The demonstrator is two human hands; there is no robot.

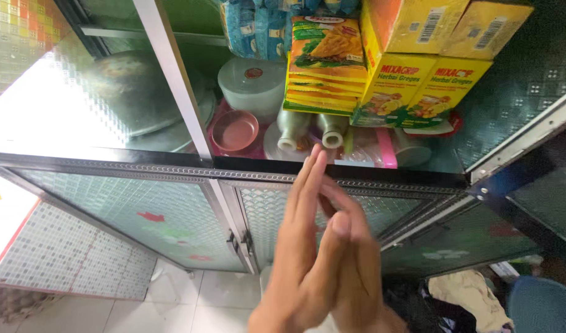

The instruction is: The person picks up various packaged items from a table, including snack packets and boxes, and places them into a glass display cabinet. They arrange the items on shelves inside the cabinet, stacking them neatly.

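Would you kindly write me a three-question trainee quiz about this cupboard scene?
1. True or false: the left hand and right hand are pressed together, palm to palm.
2. What stands right of the pink bowl on the shelf? A) two pale bottles B) a kettle C) a loaf
3. Fill in: the yellow boxes sit in the cupboard's upper ______ corner.

Key: 1 true. 2 A, the two bottles, below the stack of packets. 3 right.
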